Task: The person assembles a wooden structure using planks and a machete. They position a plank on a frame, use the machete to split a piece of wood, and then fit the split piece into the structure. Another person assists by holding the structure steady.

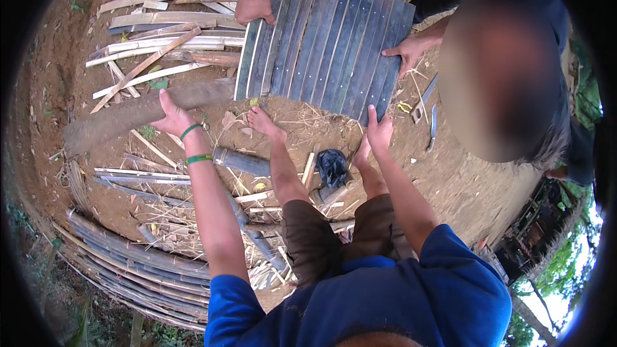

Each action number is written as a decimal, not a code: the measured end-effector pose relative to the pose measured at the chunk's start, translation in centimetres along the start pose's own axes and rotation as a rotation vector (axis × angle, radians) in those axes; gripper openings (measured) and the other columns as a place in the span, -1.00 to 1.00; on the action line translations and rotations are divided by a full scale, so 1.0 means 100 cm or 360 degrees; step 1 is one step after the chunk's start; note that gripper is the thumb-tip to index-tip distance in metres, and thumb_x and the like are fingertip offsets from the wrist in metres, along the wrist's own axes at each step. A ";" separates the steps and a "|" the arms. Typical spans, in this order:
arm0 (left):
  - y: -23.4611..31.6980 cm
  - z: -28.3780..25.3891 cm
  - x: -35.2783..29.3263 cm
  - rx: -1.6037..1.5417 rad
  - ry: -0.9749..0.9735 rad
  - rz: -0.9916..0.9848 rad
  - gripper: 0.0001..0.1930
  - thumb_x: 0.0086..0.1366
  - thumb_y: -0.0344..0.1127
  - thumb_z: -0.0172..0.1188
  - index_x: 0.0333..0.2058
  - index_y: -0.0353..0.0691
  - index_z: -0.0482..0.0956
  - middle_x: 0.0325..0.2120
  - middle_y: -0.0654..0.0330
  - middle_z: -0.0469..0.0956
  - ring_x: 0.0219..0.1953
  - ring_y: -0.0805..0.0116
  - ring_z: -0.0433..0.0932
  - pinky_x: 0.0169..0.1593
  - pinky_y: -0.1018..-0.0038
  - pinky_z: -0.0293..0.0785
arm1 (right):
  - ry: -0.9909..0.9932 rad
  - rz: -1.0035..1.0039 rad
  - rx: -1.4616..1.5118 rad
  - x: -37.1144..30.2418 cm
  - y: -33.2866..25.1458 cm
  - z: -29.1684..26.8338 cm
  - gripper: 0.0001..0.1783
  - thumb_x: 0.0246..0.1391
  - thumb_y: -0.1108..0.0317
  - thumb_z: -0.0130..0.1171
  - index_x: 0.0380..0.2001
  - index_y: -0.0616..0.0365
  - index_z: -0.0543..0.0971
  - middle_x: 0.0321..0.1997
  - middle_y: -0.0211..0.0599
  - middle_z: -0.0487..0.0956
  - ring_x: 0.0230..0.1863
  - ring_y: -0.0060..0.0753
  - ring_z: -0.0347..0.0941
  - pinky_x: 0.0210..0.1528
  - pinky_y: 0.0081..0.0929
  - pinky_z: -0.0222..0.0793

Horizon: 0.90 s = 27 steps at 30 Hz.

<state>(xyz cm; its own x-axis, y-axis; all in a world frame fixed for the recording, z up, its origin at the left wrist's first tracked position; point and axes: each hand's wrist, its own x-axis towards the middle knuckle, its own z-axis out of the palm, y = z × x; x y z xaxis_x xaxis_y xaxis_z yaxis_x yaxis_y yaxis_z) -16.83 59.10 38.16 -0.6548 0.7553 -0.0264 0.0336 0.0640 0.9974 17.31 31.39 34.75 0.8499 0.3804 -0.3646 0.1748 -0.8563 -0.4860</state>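
A panel of dark bamboo slats (328, 45) is held up ahead of me, with small light dots along several slats. My right hand (380, 130) grips its near edge towards the right corner, thumb on top and fingertips partly hidden. My left hand (172, 115) is closed on the near side of a thick brown log (109, 123), thumb on its upper face. The log's right end reaches the panel's left edge. Another person's hand (255, 8) holds the panel's far left corner; that person's other hand (403, 54) holds its right side.
Split bamboo strips (160, 42) lie in a heap at far left. Long dark bamboo poles (141, 260) are stacked at near left. Between my feet sit a black plastic bag (331, 168) and a bamboo section (241, 160). A knife (432, 128) lies on the dirt at right.
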 end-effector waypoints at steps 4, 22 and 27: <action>-0.003 -0.011 0.000 0.0015 -0.0023 0.0024 -0.22 0.15 -0.27 0.36 0.22 -0.43 0.10 0.12 -0.13 0.33 0.06 0.08 0.43 0.14 0.24 0.45 | 0.0017 0.0035 -0.0026 -0.005 0.015 0.003 -0.40 0.12 -0.07 0.18 -0.46 0.42 0.51 -0.53 0.14 0.56 -0.44 0.02 0.55 -0.30 -0.13 0.40; -0.009 -0.021 -0.002 0.0127 -0.0078 -0.0054 -0.10 0.11 -0.11 0.40 0.25 -0.44 0.06 0.13 -0.16 0.34 0.07 0.09 0.44 0.17 0.25 0.42 | -0.0452 0.0165 0.0342 0.008 0.023 -0.015 -0.47 0.19 0.01 0.13 -0.25 0.42 0.50 -0.45 0.03 0.61 -0.48 -0.19 0.61 -0.43 -0.30 0.50; -0.020 -0.061 -0.068 0.0643 -0.0117 -0.0156 -0.14 0.17 -0.05 0.36 0.25 -0.44 0.12 0.04 -0.15 0.43 0.08 0.13 0.41 0.20 0.26 0.27 | -0.0939 0.0099 0.0669 0.024 0.025 -0.032 -0.50 0.24 0.07 0.10 -0.28 0.46 0.50 -0.49 -0.17 0.58 -0.58 -0.42 0.58 -0.60 -0.54 0.48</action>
<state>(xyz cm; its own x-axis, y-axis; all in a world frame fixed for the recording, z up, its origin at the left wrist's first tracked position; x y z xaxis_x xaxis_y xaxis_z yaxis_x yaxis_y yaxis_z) -17.06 49.91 36.74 -0.6146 0.7764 -0.1394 0.2767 0.3776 0.8837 21.37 29.05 35.26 0.4218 0.5619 -0.7116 -0.1717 -0.7211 -0.6712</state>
